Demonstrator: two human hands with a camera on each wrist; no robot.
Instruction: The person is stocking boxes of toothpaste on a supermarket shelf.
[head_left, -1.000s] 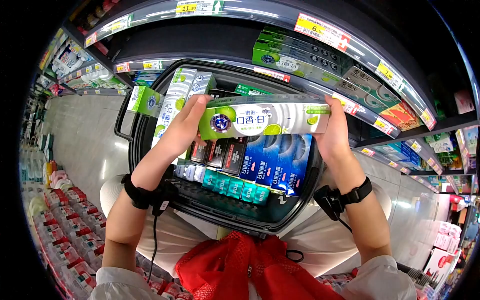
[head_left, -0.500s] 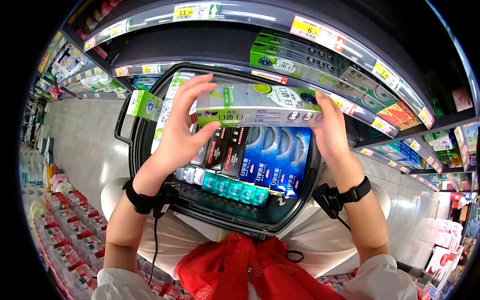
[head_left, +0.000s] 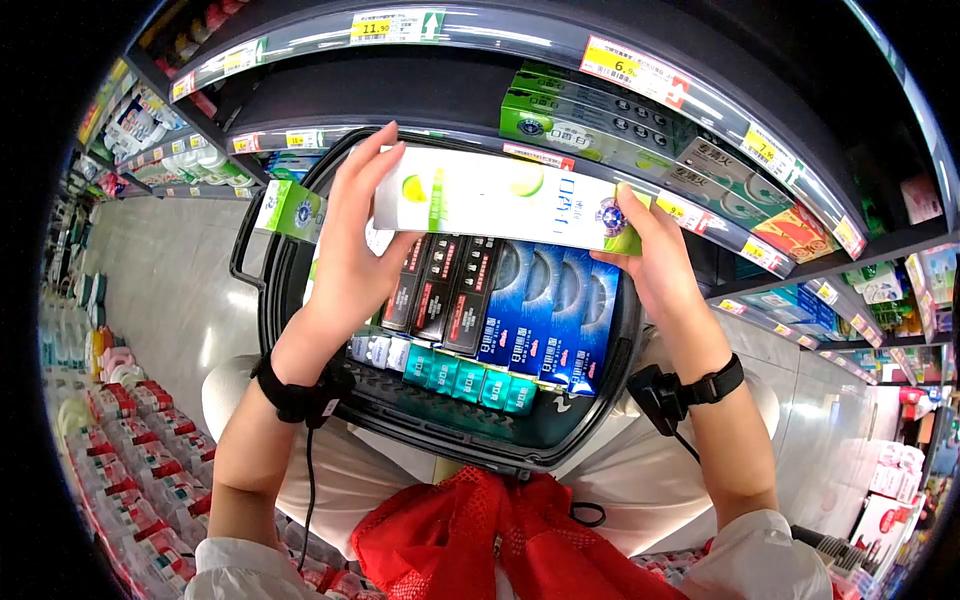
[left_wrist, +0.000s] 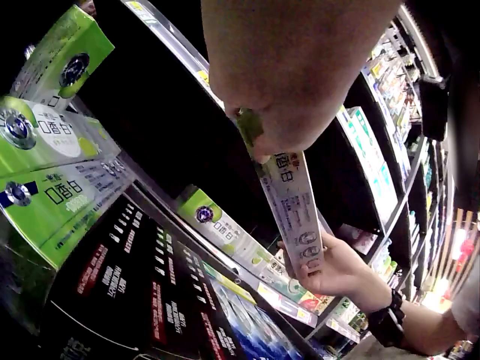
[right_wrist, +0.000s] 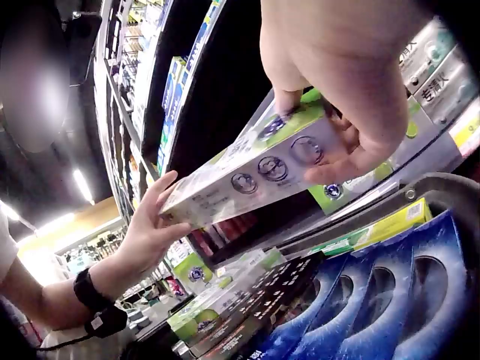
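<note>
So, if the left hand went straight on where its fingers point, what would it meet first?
Probably the lower shelf edge beyond the black crate; depth is unclear, so the left hand might pass above.

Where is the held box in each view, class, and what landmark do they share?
Head: held box, above centre, nearly level.
Left wrist: held box, right of centre, steeply slanted.
Right wrist: held box, across the centre, rising rightward.
Shared landmark: black boxes; head, near centre; left wrist, lower left; right wrist, lower middle.

Price labels [head_left: 628, 68] sit along the shelf edge [head_left: 510, 32].
</note>
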